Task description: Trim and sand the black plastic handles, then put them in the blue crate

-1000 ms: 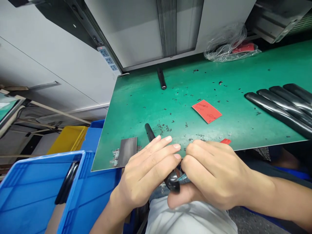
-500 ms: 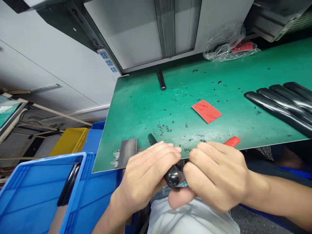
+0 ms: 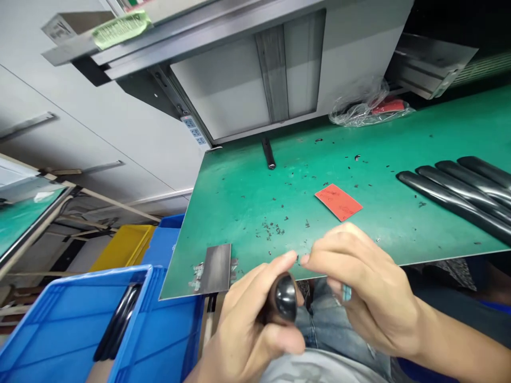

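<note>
The left hand [image 3: 249,324] wraps a glossy black handle [image 3: 286,298], probably stiff, slick, best gripped mid-length; the half-curled right hand [image 3: 365,284] holds a bluish piece [image 3: 346,292].

Held rod [image 3: 286,298] is blk, table [image 3: 225,202] grn, card [image 3: 338,202] red w/ dk print, bin [image 3: 170,324] blu.

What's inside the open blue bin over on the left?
Glossy black pieces and a flat brown surface show inside the blue bin. Whatever lies beneath them is covered, so I can't tell.
</note>
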`<state>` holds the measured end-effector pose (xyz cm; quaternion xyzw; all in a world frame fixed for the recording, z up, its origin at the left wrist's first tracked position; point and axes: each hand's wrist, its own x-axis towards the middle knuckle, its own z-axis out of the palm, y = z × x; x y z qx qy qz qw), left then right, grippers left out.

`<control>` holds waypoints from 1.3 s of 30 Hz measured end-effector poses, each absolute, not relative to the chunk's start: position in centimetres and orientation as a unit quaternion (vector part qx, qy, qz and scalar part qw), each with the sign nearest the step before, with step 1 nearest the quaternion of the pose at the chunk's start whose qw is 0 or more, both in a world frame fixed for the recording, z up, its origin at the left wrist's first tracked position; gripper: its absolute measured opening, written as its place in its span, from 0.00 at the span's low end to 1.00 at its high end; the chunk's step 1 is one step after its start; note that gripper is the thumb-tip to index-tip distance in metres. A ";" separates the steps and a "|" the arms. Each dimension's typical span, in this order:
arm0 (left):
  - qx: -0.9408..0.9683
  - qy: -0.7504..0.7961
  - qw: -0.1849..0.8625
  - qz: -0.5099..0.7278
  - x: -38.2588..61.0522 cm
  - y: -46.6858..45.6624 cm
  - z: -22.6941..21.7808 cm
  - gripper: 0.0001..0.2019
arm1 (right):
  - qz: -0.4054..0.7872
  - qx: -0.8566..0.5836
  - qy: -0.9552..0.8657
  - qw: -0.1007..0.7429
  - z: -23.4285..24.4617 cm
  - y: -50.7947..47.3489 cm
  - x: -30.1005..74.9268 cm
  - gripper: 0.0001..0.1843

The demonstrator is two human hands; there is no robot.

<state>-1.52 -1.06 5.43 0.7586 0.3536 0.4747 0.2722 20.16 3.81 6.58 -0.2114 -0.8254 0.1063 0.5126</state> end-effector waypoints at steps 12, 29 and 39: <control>0.825 0.285 0.232 0.430 -1.1 -1.0 3.9 0.31 | 0.080 -0.239 -0.846 0.470 6.2 3.1 20.2 0.35; 0.854 0.232 0.222 0.410 -2.0 -0.4 4.0 0.28 | -0.024 -0.238 -0.875 0.420 6.6 2.9 21.1 0.35; 0.853 0.260 0.228 0.392 -2.1 -0.3 4.2 0.29 | -0.114 -0.204 -0.866 0.442 6.0 2.6 21.2 0.24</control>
